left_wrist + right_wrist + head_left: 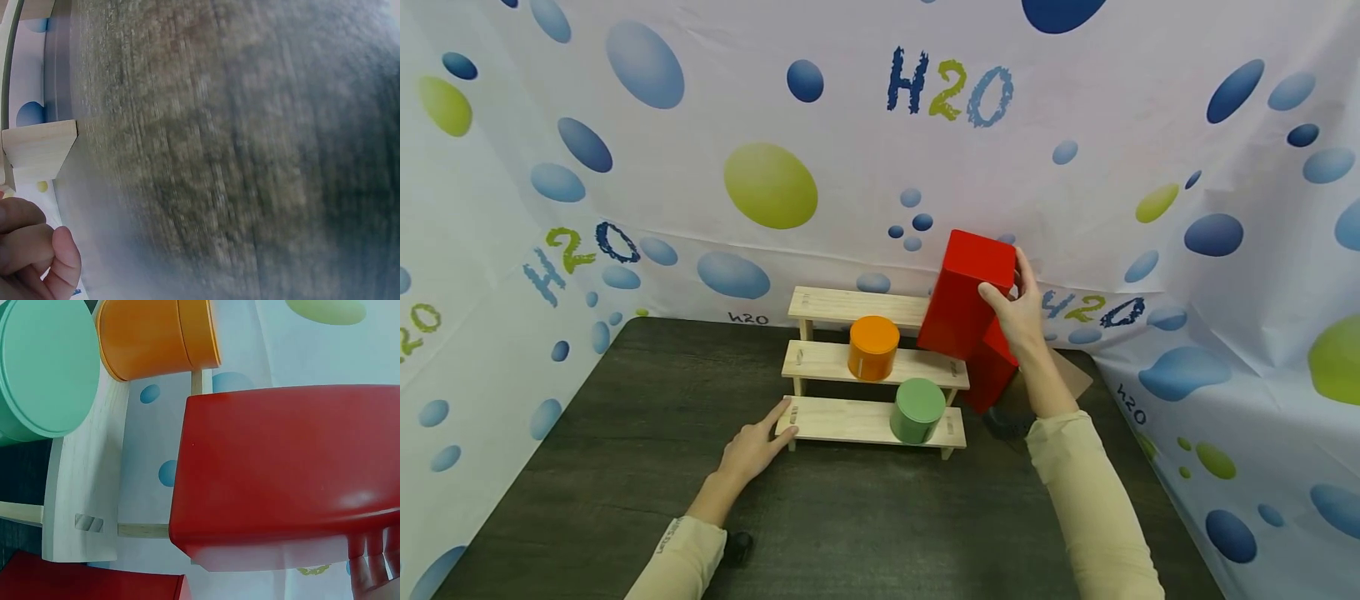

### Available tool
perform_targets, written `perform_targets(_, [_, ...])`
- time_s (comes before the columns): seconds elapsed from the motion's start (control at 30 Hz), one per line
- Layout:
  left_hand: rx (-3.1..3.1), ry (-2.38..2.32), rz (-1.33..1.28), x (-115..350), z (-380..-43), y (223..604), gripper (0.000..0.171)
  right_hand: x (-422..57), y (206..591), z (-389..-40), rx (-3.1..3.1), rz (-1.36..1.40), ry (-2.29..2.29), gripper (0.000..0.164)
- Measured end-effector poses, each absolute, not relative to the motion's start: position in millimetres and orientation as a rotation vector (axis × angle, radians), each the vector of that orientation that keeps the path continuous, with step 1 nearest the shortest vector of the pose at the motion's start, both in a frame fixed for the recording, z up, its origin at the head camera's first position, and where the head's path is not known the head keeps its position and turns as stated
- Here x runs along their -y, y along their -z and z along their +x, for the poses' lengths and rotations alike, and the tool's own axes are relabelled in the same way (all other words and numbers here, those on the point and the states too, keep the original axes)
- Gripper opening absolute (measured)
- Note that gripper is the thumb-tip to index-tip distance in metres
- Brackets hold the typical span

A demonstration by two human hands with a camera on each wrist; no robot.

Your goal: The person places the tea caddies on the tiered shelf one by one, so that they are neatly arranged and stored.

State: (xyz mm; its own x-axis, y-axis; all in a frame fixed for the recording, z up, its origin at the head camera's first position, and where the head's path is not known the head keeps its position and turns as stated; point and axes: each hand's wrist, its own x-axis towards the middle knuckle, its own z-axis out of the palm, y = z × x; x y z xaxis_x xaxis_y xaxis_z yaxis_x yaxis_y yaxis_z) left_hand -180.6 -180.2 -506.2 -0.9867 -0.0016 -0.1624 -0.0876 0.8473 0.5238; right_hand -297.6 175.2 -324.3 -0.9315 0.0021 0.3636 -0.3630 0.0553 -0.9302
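Observation:
A three-step wooden stand point(850, 418) rests on the dark table. At the left end of its lowest step, my left hand point(751, 452) grips the board, thumb along the front edge; curled fingers point(28, 240) show in the left wrist view. My right hand point(1021, 318) holds a tall red box point(964, 293) by its right side. This box leans at the right end of the top step; whether its base touches the board is hidden. An orange round tin point(873, 348) sits on the middle step, and a green round tin point(917, 411) on the lowest, right of centre.
A second red box point(991, 371) stands on the table right of the stand, partly behind my right arm. Beside it, a beige flat piece point(1072, 375) and a dark item point(1003, 423) are partly hidden. A white printed sheet point(865, 150) hangs behind the table.

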Motion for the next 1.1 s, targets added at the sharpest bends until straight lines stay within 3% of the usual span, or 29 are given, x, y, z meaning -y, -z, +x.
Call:
perform_targets(0.83, [-2.886, -0.839, -0.067, 181.0, -180.0, 509.7, 0.068, -148.9, 304.7, -297.1, 2.065, 0.461, -2.034, 0.073])
perform_targets(1.1, [-2.884, -0.835, -0.067, 179.8, -180.2, 509.0, 0.069, -150.3, 316.1, -310.8, 2.034, 0.435, -1.980, 0.063])
